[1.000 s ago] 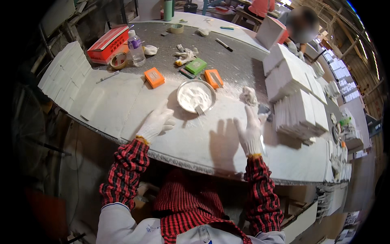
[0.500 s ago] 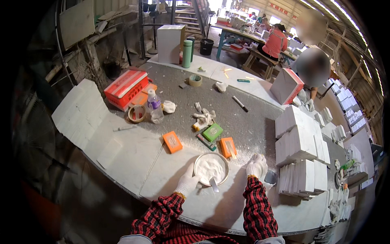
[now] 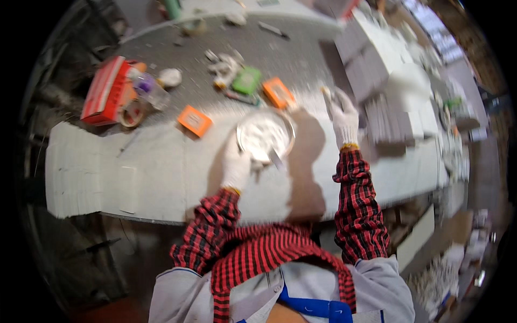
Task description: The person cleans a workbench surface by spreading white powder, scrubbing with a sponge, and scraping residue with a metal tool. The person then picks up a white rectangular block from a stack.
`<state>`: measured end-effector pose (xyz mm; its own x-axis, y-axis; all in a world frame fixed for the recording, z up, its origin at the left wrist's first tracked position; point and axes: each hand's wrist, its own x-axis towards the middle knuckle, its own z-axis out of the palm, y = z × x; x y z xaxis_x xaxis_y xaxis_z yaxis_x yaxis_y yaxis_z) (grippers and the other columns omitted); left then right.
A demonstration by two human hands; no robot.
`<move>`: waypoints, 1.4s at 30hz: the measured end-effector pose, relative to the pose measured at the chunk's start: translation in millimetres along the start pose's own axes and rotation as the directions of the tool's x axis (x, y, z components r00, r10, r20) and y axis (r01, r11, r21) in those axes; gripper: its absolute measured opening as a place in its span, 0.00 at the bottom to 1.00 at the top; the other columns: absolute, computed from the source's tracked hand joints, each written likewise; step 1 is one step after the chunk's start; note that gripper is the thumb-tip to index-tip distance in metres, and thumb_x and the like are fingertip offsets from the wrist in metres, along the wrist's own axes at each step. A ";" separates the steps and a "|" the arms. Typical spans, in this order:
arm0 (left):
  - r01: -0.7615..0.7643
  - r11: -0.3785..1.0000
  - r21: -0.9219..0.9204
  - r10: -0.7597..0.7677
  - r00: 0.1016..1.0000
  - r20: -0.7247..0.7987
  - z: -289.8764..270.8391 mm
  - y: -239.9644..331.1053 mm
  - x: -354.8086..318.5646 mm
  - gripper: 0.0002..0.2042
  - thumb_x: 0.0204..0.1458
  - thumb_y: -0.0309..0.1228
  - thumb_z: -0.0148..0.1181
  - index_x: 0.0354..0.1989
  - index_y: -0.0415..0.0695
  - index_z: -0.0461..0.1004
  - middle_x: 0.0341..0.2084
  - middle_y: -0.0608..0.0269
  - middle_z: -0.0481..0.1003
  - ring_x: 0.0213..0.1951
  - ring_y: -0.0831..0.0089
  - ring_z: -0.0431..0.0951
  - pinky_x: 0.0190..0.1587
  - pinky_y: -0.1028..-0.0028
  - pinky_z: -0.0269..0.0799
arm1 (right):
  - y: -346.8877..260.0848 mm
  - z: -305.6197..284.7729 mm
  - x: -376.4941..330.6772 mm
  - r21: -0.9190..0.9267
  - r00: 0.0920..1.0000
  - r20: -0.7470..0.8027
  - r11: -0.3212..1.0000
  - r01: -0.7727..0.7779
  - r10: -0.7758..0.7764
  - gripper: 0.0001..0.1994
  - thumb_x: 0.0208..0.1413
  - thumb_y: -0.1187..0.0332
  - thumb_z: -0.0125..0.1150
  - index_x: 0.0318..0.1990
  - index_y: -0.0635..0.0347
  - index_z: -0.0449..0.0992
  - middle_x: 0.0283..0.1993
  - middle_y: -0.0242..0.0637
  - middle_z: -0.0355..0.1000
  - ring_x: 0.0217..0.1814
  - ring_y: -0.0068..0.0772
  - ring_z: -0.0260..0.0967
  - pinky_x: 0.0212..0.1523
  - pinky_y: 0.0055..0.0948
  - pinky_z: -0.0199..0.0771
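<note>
Head view: we note the round bowl point(image 3: 265, 134) of white paste at frame centre on the table point(image 3: 161, 172). The left hand point(image 3: 237, 164) rests against its near rim, apparently steadying it — grip closure unclear. The right hand point(image 3: 343, 116), right of centre, pinches a small white piece clear of the paste.

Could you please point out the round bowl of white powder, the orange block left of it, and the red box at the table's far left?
bowl of white powder point(image 3: 265, 134), head view, on the white contents.
orange block point(image 3: 195, 120), head view, top face.
red box point(image 3: 102, 91), head view, lid.
</note>
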<state>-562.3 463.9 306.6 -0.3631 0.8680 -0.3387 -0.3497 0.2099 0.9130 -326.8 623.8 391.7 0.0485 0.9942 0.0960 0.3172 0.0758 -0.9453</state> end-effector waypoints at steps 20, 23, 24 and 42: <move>0.003 0.996 0.087 0.007 0.994 -0.112 -90.0 78.6 -17.9 0.29 0.58 0.18 0.46 0.71 0.42 0.63 0.61 0.57 0.73 0.48 0.71 0.82 0.37 0.78 0.83 | 49.6 -40.1 -225.6 -0.427 0.923 -0.359 0.856 -0.292 0.136 0.22 0.68 0.56 0.62 0.61 0.62 0.78 0.57 0.51 0.78 0.59 0.47 0.76 0.62 0.39 0.73; 0.001 0.992 0.128 0.007 0.998 -0.065 -93.4 79.2 -11.5 0.29 0.59 0.18 0.46 0.72 0.42 0.63 0.61 0.57 0.73 0.48 0.72 0.82 0.37 0.78 0.83 | 48.3 -11.7 -200.0 -0.392 0.917 -0.327 0.850 -0.352 0.229 0.22 0.69 0.52 0.60 0.59 0.59 0.79 0.55 0.52 0.76 0.60 0.52 0.73 0.63 0.44 0.71; 0.007 0.990 0.139 0.000 0.999 -0.051 -93.8 80.9 -9.5 0.29 0.59 0.19 0.46 0.72 0.42 0.62 0.61 0.57 0.73 0.48 0.72 0.82 0.38 0.78 0.83 | 43.6 6.2 -194.3 -0.403 0.937 -0.293 0.864 -0.301 0.190 0.22 0.69 0.52 0.59 0.60 0.59 0.78 0.55 0.53 0.76 0.60 0.53 0.72 0.63 0.45 0.71; 0.020 0.989 0.150 0.027 0.953 -0.302 -160.5 12.3 -93.0 0.26 0.65 0.21 0.54 0.73 0.36 0.63 0.64 0.49 0.73 0.38 0.72 0.82 0.39 0.75 0.81 | 77.9 39.7 -124.2 -0.648 0.978 -0.141 0.761 0.027 -0.155 0.19 0.69 0.57 0.61 0.56 0.63 0.81 0.43 0.48 0.81 0.49 0.38 0.79 0.52 0.40 0.78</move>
<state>-671.5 313.5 312.9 -0.6164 0.6967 -0.3669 -0.2237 0.2917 0.9300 -345.7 509.2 293.8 0.1320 0.9497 0.2839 0.8566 0.0349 -0.5148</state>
